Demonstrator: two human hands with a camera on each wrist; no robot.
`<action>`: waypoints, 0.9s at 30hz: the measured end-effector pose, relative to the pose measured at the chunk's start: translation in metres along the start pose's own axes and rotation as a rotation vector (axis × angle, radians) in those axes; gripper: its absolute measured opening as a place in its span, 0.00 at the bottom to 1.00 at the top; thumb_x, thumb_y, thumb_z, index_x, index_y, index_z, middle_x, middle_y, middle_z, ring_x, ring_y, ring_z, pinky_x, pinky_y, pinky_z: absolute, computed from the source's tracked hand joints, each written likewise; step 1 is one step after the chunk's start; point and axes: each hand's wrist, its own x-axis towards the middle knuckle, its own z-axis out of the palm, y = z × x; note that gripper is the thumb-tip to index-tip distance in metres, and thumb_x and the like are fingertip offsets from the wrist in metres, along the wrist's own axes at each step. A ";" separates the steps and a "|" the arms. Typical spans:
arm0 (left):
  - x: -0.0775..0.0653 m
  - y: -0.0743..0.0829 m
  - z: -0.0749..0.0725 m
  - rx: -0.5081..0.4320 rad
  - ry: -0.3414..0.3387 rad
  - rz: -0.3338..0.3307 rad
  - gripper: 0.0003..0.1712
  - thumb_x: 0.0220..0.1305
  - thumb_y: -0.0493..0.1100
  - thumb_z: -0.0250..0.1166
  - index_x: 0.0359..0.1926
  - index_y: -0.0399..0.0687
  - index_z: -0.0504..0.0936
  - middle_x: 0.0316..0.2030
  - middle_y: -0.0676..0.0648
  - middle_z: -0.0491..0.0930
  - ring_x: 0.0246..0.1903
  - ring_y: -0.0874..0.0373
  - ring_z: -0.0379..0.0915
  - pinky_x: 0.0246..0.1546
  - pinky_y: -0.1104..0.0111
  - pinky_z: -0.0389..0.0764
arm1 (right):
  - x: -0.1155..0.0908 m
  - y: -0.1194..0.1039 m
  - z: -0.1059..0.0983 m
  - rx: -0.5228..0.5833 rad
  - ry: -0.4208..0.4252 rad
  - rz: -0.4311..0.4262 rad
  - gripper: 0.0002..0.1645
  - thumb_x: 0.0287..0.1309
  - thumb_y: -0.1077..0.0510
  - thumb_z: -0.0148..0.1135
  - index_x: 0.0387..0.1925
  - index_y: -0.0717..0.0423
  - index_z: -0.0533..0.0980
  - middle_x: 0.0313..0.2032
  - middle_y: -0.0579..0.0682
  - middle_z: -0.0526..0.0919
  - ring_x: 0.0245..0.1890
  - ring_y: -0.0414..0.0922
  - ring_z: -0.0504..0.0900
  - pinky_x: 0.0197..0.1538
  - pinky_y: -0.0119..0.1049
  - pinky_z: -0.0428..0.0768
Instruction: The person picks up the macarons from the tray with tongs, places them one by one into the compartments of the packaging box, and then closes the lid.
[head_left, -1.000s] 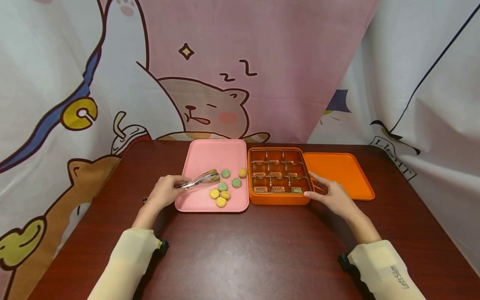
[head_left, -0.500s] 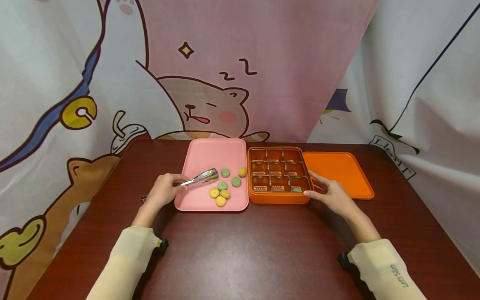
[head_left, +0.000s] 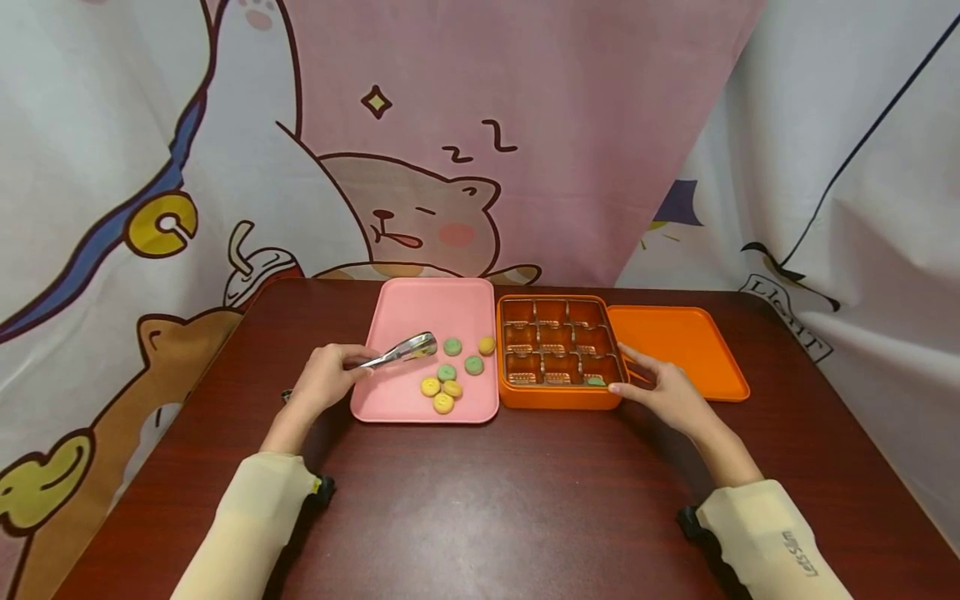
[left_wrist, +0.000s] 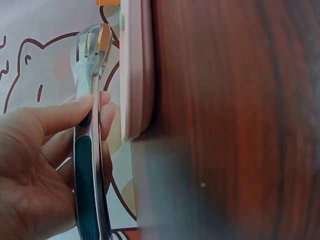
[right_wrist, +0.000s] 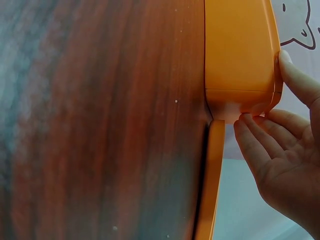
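My left hand (head_left: 325,379) grips metal tongs (head_left: 405,348), whose head is over the pink tray (head_left: 427,308). In the left wrist view, the slotted tongs (left_wrist: 92,60) have dark green grips, and thumb and fingers pinch them from both sides. Yellow shows through the slots; I cannot tell whether it is a macaron or a reflection. Small green macarons (head_left: 474,365) and yellow macarons (head_left: 443,403) lie on the tray. My right hand (head_left: 666,393) rests at the near right corner of an orange box (head_left: 558,398), fairly straight fingers on its side, thumb at the rim.
Inside the box is a clear insert (head_left: 551,337) divided into several compartments; something green (head_left: 596,381) sits in the near right one. An orange lid (head_left: 690,342) lies right of the box. A printed curtain (head_left: 562,125) hangs behind the dark wooden table (head_left: 465,517).
The tongs' head has tilted and risen slightly, and its arms look closer together. The macarons lying on the tray, the box and my right hand stay in place.
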 end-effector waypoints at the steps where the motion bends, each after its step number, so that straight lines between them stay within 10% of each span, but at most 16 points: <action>1: 0.000 0.001 0.000 -0.003 -0.002 0.000 0.14 0.61 0.34 0.69 0.48 0.45 0.88 0.48 0.39 0.86 0.51 0.43 0.81 0.52 0.48 0.78 | 0.000 0.000 0.000 0.000 0.000 0.002 0.49 0.61 0.41 0.66 0.76 0.56 0.58 0.72 0.67 0.63 0.70 0.68 0.63 0.66 0.68 0.63; 27: 0.010 0.037 0.007 -0.062 -0.025 0.029 0.14 0.61 0.36 0.70 0.48 0.48 0.88 0.48 0.43 0.87 0.47 0.49 0.82 0.47 0.55 0.81 | -0.001 -0.001 -0.001 0.028 0.000 -0.002 0.49 0.61 0.42 0.67 0.76 0.56 0.58 0.72 0.66 0.63 0.71 0.67 0.63 0.67 0.67 0.64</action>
